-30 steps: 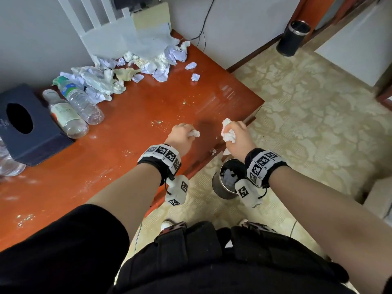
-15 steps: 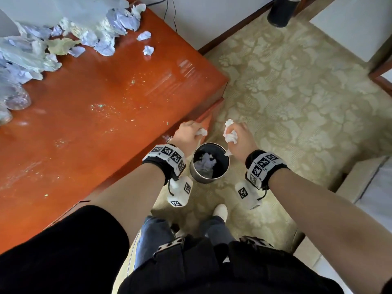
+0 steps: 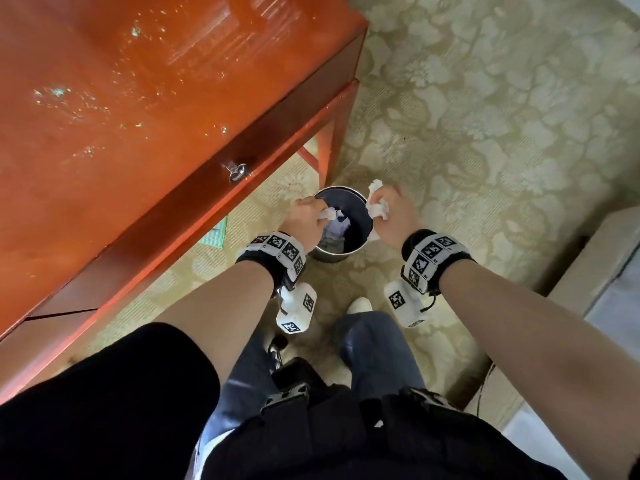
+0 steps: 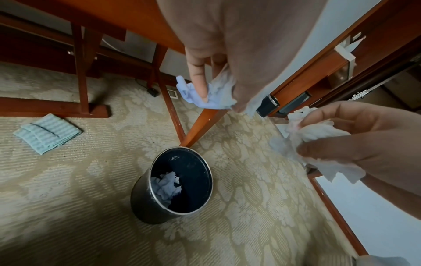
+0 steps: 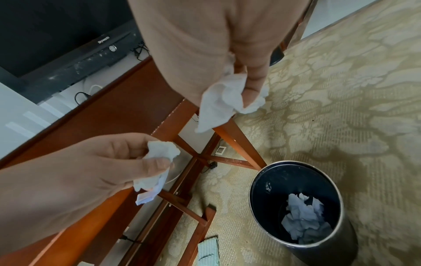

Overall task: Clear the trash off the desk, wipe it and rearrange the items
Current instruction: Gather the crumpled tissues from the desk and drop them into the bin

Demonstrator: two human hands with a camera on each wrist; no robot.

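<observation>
A round dark trash bin (image 3: 360, 216) (image 4: 141, 203) (image 5: 268, 181) stands on the carpet by the desk's leg, with crumpled tissues (image 4: 167, 187) (image 5: 305, 216) lying inside. My left hand (image 3: 306, 221) (image 4: 205, 84) (image 5: 127, 162) pinches a crumpled white tissue (image 3: 327, 213) (image 4: 218, 95) (image 5: 159, 153) above the bin's left rim. My right hand (image 3: 391, 216) (image 5: 246, 90) (image 4: 337, 142) grips a larger crumpled tissue (image 3: 377, 207) (image 5: 218, 104) (image 4: 318, 144) over the bin's right rim. The red-brown desk (image 3: 104, 116) shows crumbs and smears.
A folded light-green cloth (image 4: 46, 135) (image 3: 216, 233) (image 5: 208, 252) lies on the patterned carpet under the desk. A drawer key (image 3: 237, 171) sticks out of the desk's front. A second dark bin (image 4: 267, 105) stands by the wall. My feet are just behind the near bin.
Both hands, each still holding its tissue, have come off the desk edge and down to the bin's rim. My view has tilted down, so the trash pile is out of sight.
</observation>
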